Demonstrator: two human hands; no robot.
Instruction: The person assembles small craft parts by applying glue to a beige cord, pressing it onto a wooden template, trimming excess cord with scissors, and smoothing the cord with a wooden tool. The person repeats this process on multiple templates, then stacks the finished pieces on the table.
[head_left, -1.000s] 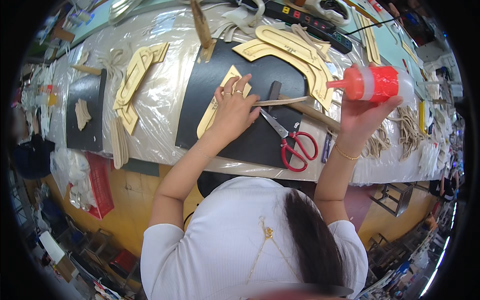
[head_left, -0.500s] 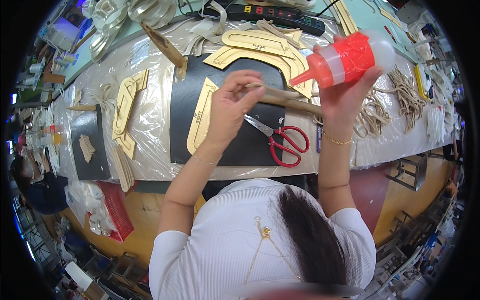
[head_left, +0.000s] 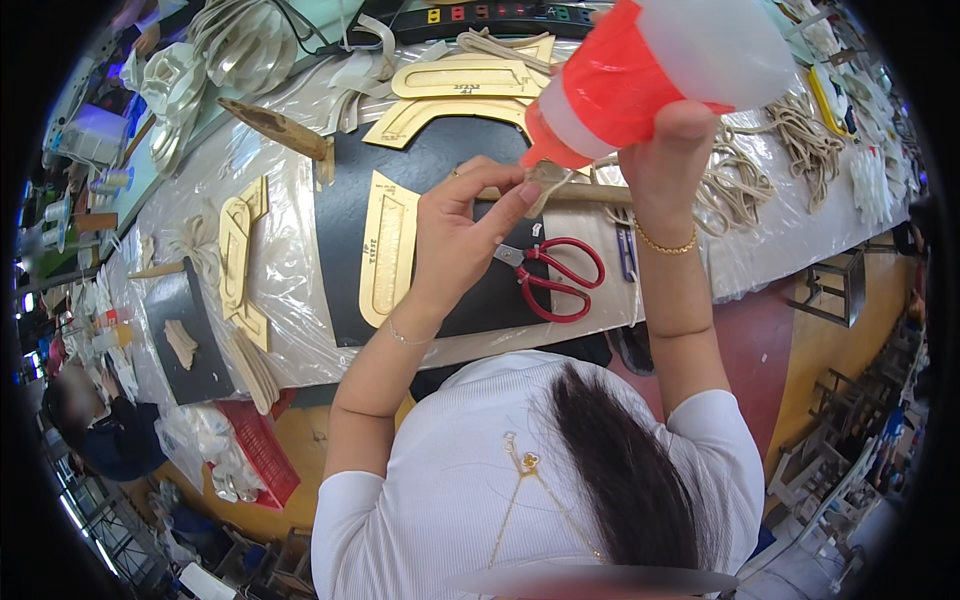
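Observation:
My right hand [head_left: 662,172] grips a squeeze bottle [head_left: 615,95], whitish with a red wrap and a red nozzle. The bottle is tilted nozzle-down to the left. Between the thumb and fingers of my left hand [head_left: 462,218] is the end of a beige cord [head_left: 545,190]. The nozzle tip meets or nearly meets this cord at my left fingertips; I cannot tell whether anything flows out. Behind the cord, a wooden stick [head_left: 605,193] runs to the right. Below my hands, red-handled scissors [head_left: 565,280] lie partly on a black mat [head_left: 340,230].
Pale yellow templates [head_left: 388,245] lie on and around the mat. A pointed wooden peg [head_left: 275,130] rises at its far left corner. Beige cords [head_left: 740,180] are heaped at right. A power strip [head_left: 500,18] lies at the back. At far left, a person [head_left: 100,430] works.
My right hand has brought the bottle closer and tipped its nozzle down to the cord at my left fingertips. The view has shifted slightly; my left hand keeps its pinch.

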